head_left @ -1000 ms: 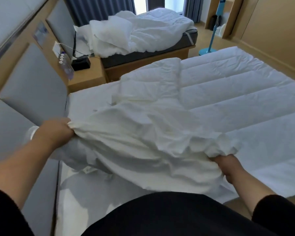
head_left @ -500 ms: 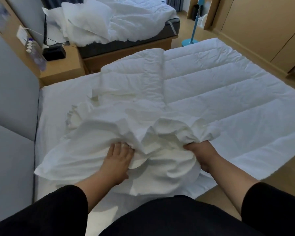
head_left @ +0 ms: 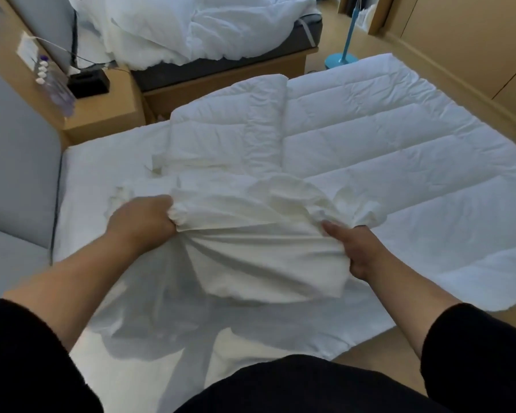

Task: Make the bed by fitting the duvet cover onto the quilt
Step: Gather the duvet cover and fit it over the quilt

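Note:
A white duvet cover (head_left: 259, 242) is bunched up in front of me, lifted a little above the bed. My left hand (head_left: 143, 222) grips a gathered fold at its left side. My right hand (head_left: 355, 251) grips the cloth at its right side, thumb on top. The white quilted quilt (head_left: 385, 162) lies spread over the bed beyond the cover, its near-left corner folded back. The bed's white sheet (head_left: 102, 171) shows at the left.
A grey padded headboard (head_left: 18, 162) runs along the left. A wooden nightstand (head_left: 108, 114) holds a black box (head_left: 87, 84) and a bottle (head_left: 55, 84). A second bed with rumpled bedding (head_left: 197, 25) stands behind. A blue floor stand (head_left: 341, 52) and wooden wardrobe doors (head_left: 474, 40) are at the right.
My left hand moved from pressing on the cover's middle to gripping a gathered fold further left. The cover is now pulled taut between both hands and raised off the bed.

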### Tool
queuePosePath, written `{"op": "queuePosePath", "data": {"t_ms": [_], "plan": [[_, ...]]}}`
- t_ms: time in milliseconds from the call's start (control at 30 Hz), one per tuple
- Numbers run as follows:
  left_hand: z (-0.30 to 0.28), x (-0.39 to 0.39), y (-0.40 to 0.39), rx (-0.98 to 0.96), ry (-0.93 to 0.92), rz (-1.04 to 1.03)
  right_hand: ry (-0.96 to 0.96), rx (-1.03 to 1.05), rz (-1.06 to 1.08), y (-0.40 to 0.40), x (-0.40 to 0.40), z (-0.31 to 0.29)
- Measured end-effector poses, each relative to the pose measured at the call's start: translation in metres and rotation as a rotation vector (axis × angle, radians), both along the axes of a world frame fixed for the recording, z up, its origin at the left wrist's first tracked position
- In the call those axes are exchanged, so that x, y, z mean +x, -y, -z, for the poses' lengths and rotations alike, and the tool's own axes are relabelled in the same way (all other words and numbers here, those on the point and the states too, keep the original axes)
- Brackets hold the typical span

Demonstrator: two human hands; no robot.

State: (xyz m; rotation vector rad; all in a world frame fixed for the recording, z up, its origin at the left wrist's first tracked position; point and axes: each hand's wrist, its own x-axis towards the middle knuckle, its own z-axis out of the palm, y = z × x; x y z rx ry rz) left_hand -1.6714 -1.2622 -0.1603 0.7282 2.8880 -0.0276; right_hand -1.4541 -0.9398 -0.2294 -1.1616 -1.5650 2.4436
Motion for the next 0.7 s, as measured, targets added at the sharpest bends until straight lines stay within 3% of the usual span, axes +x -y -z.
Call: {"op": "queuePosePath", "data": {"t_ms": [100,200,300,467,600,700], "plan": [[-0.065,-0.033,0.029,0.091,-0.074,-0.167,-0.112,0.103,0.031,-0.038,0.015,0.000],[-0.076,-0.033,0.036,0.086,-0.044,-0.215,0.202,0.341,-0.018,-0.050,0.059,0.044],[-0.052,-0.015,0.037,0.002,0.016,-0.199,0.508,0.407,0.010,-0.058,0.092,0.074],[0.010,0.017,0.068,-0.141,0.238,-0.120,0.619,0.330,-0.008,-0.050,0.106,0.078],[0.043,0.045,0.071,-0.351,0.424,-0.029,0.785,0.461,-0.152,-0.022,0.122,0.074],[0.061,0.058,0.058,-0.335,0.466,0.062,0.776,0.492,-0.187,-0.004,0.140,0.065]]}}
